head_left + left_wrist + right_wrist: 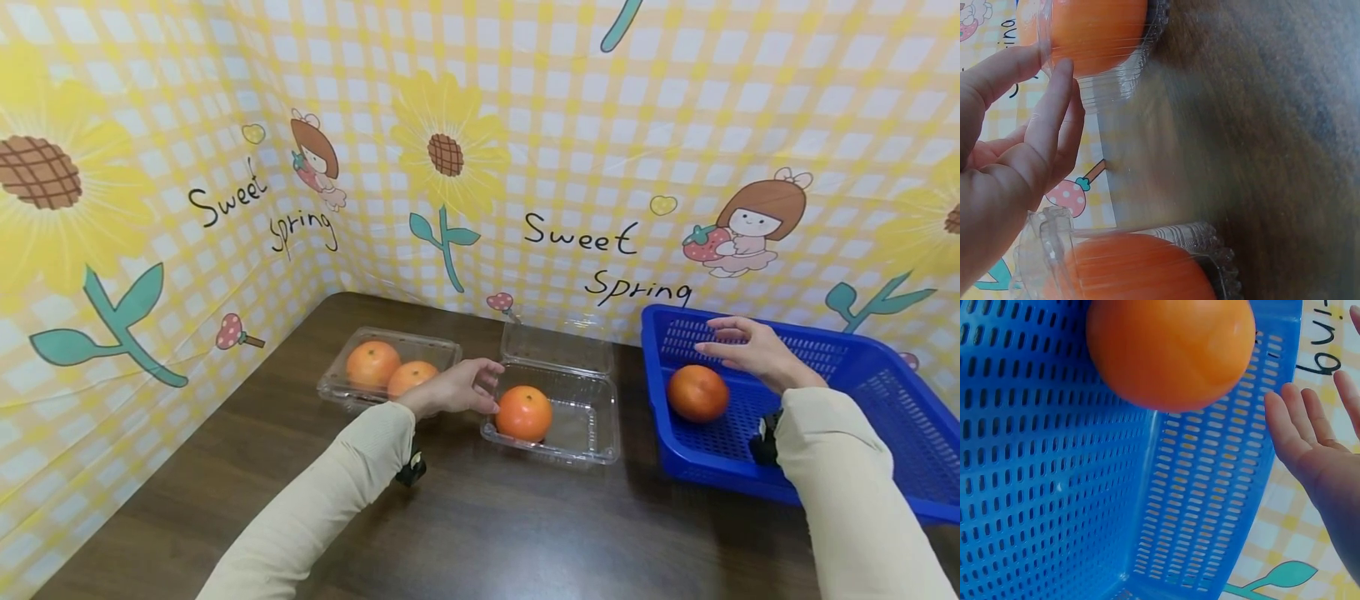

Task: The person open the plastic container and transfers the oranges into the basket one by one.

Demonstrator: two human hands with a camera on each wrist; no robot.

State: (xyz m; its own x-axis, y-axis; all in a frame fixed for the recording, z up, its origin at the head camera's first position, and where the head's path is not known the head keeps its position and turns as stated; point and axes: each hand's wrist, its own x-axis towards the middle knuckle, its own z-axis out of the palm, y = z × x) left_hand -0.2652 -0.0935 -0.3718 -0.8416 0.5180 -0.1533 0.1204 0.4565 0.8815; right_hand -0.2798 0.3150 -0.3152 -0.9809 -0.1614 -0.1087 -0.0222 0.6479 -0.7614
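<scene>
In the head view my left hand (457, 386), its fingers loosely bent, is at the left side of a lidded clear plastic box (573, 421). Inside the box sits an orange (525, 414). The left wrist view shows my left fingertips (1065, 70) right at the box's wall beside the orange (1097, 37). My right hand (750, 354) is held with spread, relaxed fingers above the blue basket (877, 417). It holds nothing. Another orange (697, 393) lies in the basket's left part, below and left of the right hand. The right wrist view shows this orange (1169, 353) close up.
Left of the left hand, a second clear box (337, 385) contains two oranges (373, 365). The raised lid (557, 343) of the middle box leans back toward the patterned cloth (540, 167). Everything stands on a dark wooden table (480, 525).
</scene>
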